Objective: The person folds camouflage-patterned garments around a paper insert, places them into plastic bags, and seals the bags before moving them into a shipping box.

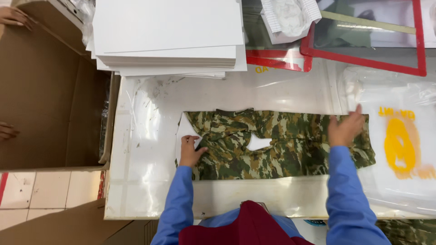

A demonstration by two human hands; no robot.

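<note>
A camouflage garment (281, 145) lies folded flat on the white table (145, 136), wrapped around a white card (184, 131) that shows at its left end and through a gap in the middle. My left hand (190, 151) presses down on the garment's left end, fingers on the card's edge. My right hand (345, 128) rests flat with fingers spread on the garment's right part. Both arms wear blue sleeves.
A tall stack of white cards (168, 36) stands at the back. A large open cardboard box (50, 100) sits at left, with another person's hands (11, 18) on its edge. Red-framed screens (363, 41) lie back right. Clear plastic bags with a yellow print (399, 145) lie at right.
</note>
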